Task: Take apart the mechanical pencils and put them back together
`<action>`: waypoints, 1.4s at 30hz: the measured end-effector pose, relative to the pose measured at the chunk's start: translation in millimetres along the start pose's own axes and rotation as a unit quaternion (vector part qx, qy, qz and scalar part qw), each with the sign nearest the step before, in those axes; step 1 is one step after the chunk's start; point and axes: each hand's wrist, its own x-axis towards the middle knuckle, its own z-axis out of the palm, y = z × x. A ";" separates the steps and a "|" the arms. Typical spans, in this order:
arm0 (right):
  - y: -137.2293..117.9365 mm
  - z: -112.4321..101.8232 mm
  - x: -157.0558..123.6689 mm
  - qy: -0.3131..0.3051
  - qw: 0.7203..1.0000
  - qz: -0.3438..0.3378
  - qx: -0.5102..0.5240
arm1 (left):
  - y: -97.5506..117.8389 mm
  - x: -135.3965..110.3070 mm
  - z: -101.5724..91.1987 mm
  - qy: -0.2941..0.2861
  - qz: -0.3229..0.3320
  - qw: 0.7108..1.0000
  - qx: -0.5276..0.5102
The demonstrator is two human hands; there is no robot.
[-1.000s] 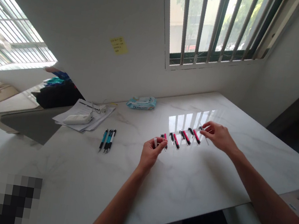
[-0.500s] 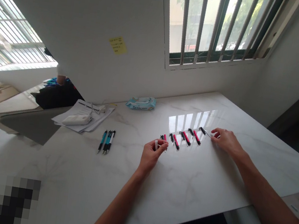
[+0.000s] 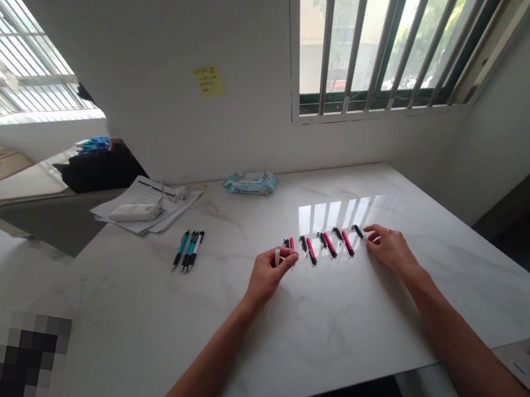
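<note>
Your right hand has come down from above the row onto the table. Its fingertips lie at the right end of the red-and-black pens, just beside a black piece; whether it grips anything cannot be told. Your left hand stays at the row's left end, pinched on a small white piece. Teal pens lie well apart, leftward.

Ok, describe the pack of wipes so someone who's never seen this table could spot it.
Below the barred window, a marble table meets the wall. Along that back edge, left of the window, lies the pack of wipes. It is the only soft, pale blue packet, right of the papers.
</note>
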 end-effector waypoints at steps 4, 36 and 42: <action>-1.0 0.2 -0.3 -0.003 1.000 -0.015 0.000 | -0.2 -0.4 0.7 -0.007 -0.003 1.000 0.004; -144.4 13.5 -64.6 -0.046 0.883 -0.424 0.197 | -4.1 -1.8 2.8 -0.091 -0.029 0.994 -0.044; -144.3 17.4 -62.2 -0.046 0.892 -0.397 0.209 | -6.4 -1.5 2.5 -0.104 -0.020 0.994 -0.030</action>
